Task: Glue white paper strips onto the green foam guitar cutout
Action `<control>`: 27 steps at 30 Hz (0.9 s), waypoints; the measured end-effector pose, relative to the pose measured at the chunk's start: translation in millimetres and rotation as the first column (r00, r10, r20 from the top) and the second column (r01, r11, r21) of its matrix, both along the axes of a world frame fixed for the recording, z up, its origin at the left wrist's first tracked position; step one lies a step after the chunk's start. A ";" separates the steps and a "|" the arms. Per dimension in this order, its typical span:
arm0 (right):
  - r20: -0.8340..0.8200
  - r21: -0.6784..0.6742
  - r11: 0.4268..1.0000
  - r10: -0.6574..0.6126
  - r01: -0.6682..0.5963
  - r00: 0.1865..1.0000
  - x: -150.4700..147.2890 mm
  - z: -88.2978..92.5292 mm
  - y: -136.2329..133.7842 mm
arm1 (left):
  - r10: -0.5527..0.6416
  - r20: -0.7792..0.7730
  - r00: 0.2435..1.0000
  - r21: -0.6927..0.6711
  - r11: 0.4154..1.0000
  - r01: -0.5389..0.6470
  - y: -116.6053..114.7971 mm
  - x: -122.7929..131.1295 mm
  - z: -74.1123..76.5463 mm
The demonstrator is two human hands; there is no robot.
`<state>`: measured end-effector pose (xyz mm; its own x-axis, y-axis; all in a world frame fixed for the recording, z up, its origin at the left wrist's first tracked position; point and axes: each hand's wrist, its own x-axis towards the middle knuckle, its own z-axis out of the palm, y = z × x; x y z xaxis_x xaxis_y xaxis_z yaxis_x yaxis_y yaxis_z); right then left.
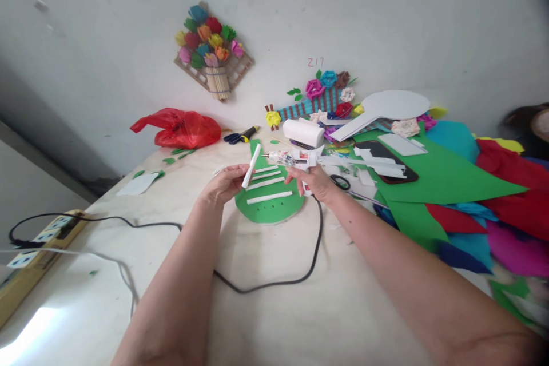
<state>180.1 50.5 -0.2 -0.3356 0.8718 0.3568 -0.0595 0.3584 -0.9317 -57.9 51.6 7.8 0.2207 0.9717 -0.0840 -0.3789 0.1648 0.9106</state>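
My left hand (227,183) pinches a white paper strip (252,164), held tilted above the table. In my right hand (314,180) is a hot glue gun (291,158), its nozzle pointing left, close to the strip; I cannot tell whether they touch. Beneath both hands lies a green paper shape (274,213) with a rounded bottom and a narrower top. Several white strips (269,197) lie across it in rows, and a line of small dark dots runs below them. A black cord (319,234) trails from the glue gun and curves over the table.
A power strip (47,240) sits at the left edge. Toward the wall are a red plastic bag (184,128), pliers (242,135) and a white roll (303,132). Scissors (341,182), a dark tablet-like slab (386,161) and coloured paper (454,171) crowd the right. Paper flowers (210,40) hang on the wall.
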 end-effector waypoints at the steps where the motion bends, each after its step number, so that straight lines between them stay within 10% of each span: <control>1: 0.009 0.001 1.000 -0.004 0.004 1.000 0.1 1.2 -1.0 | -0.010 -0.002 1.000 0.003 1.000 0.010 0.0 0.1 -0.2; 27: 0.095 -0.022 0.997 -0.074 0.076 0.993 -0.9 -0.2 0.0 | -0.034 -0.024 0.999 -0.022 0.999 0.034 -2.7 3.4 3.1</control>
